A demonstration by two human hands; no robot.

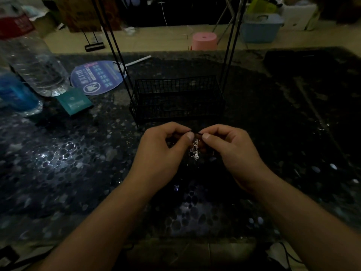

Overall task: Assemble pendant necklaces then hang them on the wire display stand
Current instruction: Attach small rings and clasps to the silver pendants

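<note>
My left hand (166,147) and my right hand (230,149) meet over the dark speckled table (68,163), just in front of the black wire display stand (175,98). Between thumb and forefinger of each hand I pinch a thin black cord (197,133). A small silvery pendant (195,150) dangles below the cord, between the two hands. The stand has a wire basket base and thin black uprights (115,47) that rise out of view. In this dim light I cannot tell whether anything hangs on the stand.
At the left stand a large clear water bottle (33,61) and a blue bottle (15,94). A round blue printed fan (99,77) and a teal packet (75,101) lie beside them. Beyond the table's far edge are a pink stool (204,41) and a blue plastic box (259,28).
</note>
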